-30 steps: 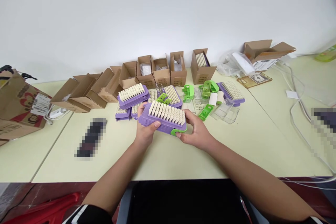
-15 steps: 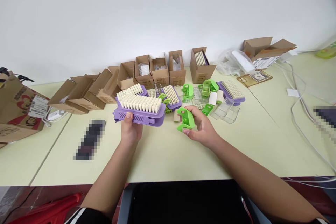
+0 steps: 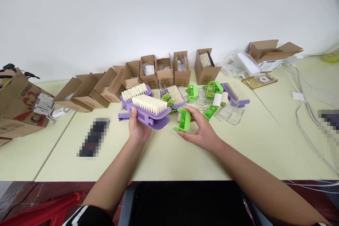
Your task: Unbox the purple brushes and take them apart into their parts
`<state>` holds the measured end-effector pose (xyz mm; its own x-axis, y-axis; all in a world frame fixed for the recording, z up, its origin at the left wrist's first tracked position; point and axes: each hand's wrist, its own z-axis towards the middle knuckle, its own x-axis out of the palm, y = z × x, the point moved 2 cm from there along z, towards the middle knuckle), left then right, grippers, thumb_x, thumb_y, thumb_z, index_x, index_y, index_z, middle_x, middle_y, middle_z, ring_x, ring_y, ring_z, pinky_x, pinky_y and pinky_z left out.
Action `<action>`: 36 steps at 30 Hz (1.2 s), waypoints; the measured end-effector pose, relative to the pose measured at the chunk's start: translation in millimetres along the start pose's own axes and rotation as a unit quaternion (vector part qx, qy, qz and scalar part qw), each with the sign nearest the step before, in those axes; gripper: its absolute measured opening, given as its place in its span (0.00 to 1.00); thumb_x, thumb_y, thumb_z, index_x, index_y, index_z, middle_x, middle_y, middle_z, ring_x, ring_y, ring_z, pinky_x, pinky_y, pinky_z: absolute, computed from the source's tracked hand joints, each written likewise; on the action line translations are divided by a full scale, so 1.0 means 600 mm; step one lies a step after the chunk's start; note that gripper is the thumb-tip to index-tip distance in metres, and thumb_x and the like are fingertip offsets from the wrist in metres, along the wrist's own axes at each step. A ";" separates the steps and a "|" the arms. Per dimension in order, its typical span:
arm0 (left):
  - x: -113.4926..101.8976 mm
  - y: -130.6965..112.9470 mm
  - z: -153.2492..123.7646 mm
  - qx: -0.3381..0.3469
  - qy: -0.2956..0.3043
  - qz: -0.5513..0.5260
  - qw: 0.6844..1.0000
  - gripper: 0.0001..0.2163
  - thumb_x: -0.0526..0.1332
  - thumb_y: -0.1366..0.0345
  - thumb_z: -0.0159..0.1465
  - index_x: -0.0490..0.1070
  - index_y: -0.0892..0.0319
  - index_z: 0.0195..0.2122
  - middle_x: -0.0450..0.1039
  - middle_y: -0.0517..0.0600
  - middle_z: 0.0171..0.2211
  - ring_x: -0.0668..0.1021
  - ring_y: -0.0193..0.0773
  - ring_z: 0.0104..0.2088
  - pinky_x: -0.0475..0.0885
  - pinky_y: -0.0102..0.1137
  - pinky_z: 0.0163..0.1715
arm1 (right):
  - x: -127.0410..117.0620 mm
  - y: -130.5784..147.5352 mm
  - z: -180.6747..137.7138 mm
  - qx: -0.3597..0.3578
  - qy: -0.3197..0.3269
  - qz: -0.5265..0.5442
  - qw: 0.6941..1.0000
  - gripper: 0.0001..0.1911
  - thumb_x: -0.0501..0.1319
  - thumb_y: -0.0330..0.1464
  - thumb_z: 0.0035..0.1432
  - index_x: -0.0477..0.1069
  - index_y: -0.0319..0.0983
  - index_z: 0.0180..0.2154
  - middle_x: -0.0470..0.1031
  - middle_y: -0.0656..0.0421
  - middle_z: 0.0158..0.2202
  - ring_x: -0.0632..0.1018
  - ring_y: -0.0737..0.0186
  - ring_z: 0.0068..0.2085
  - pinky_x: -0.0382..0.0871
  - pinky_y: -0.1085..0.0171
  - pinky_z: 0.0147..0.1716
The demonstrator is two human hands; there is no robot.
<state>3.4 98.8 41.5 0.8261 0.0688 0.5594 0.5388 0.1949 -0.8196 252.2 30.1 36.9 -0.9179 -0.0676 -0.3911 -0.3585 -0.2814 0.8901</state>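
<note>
At the table (image 3: 172, 159), left hand (image 3: 137, 129) gripping purple brush (image 3: 149, 105) — right hand (image 3: 200, 127) pinching green holder (image 3: 184, 120)

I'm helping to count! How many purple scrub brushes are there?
7, maybe more hidden: one brush in the left hand, four brushes piled behind it, one brush further right, and one brush inside a cardboard box.
</note>
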 end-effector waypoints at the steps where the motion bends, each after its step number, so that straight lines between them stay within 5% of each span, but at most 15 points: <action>1: 0.001 0.001 -0.001 -0.007 0.000 0.000 1.000 0.29 0.70 0.38 0.66 0.79 0.50 0.60 0.81 0.53 0.63 0.76 0.56 0.71 0.76 0.47 0.69 | 0.000 -0.002 0.000 0.001 -0.004 -0.005 1.000 0.46 0.77 0.48 0.61 0.61 0.55 0.73 0.70 0.51 0.71 0.76 0.37 0.66 0.77 0.42 0.60; 8: 0.007 0.006 -0.018 -0.142 0.050 -0.026 0.988 0.30 0.70 0.41 0.63 0.77 0.54 0.60 0.83 0.57 0.56 0.84 0.57 0.60 0.81 0.52 0.61 | -0.001 0.002 0.002 -0.049 -0.031 -0.066 0.996 0.44 0.75 0.48 0.64 0.60 0.55 0.74 0.70 0.50 0.71 0.75 0.37 0.67 0.79 0.41 0.58; 14: 0.014 0.008 -0.029 -0.229 0.137 -0.063 0.962 0.39 0.67 0.46 0.60 0.67 0.56 0.71 0.84 0.58 0.49 0.87 0.56 0.48 0.84 0.54 0.52 | -0.020 0.026 0.006 -0.120 -0.109 -0.216 0.963 0.41 0.74 0.50 0.64 0.64 0.52 0.73 0.73 0.46 0.64 0.74 0.33 0.67 0.70 0.34 0.68; 17: 0.016 0.009 -0.034 -0.240 0.155 -0.058 0.957 0.40 0.67 0.47 0.60 0.65 0.56 0.72 0.84 0.57 0.46 0.86 0.52 0.40 0.84 0.54 0.49 | -0.053 0.030 0.015 -0.095 -0.150 -0.280 0.943 0.40 0.70 0.53 0.66 0.65 0.47 0.73 0.73 0.43 0.64 0.73 0.31 0.67 0.69 0.34 0.68; 20: 0.020 0.007 -0.041 -0.250 0.174 -0.056 0.951 0.41 0.68 0.48 0.59 0.65 0.57 0.72 0.83 0.58 0.48 0.86 0.55 0.43 0.84 0.55 0.51 | -0.096 0.020 0.034 -0.035 -0.166 -0.373 0.912 0.40 0.65 0.56 0.67 0.66 0.42 0.72 0.74 0.40 0.64 0.71 0.26 0.67 0.64 0.31 0.68; 26: 0.026 0.004 -0.051 -0.250 0.211 -0.070 0.942 0.41 0.70 0.49 0.59 0.66 0.55 0.73 0.82 0.60 0.56 0.85 0.60 0.53 0.81 0.56 0.57 | -0.160 -0.021 0.101 0.021 -0.088 -0.503 0.859 0.41 0.60 0.58 0.67 0.67 0.39 0.71 0.73 0.38 0.65 0.69 0.24 0.67 0.60 0.29 0.66; 31: 0.018 0.013 -0.049 -0.256 0.220 -0.089 0.937 0.41 0.70 0.52 0.60 0.64 0.55 0.75 0.84 0.59 0.55 0.87 0.60 0.52 0.80 0.56 0.58 | -0.184 -0.046 0.148 0.024 0.009 -0.502 0.865 0.40 0.60 0.53 0.67 0.67 0.42 0.72 0.72 0.42 0.70 0.70 0.28 0.69 0.60 0.33 0.68; 36: 0.011 0.026 -0.048 -0.269 0.240 -0.089 0.929 0.41 0.69 0.54 0.62 0.62 0.55 0.76 0.85 0.59 0.54 0.87 0.58 0.50 0.81 0.53 0.55 | -0.190 -0.060 0.165 0.026 0.037 -0.492 0.870 0.40 0.60 0.54 0.69 0.66 0.42 0.74 0.70 0.45 0.74 0.68 0.28 0.73 0.59 0.33 0.69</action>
<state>22.1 74.0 28.7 0.6255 -0.3868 0.6776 0.5711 -0.3646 -0.7354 352.8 142.9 72.6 -0.1501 0.1193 -0.9814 -0.9727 -0.1955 0.1250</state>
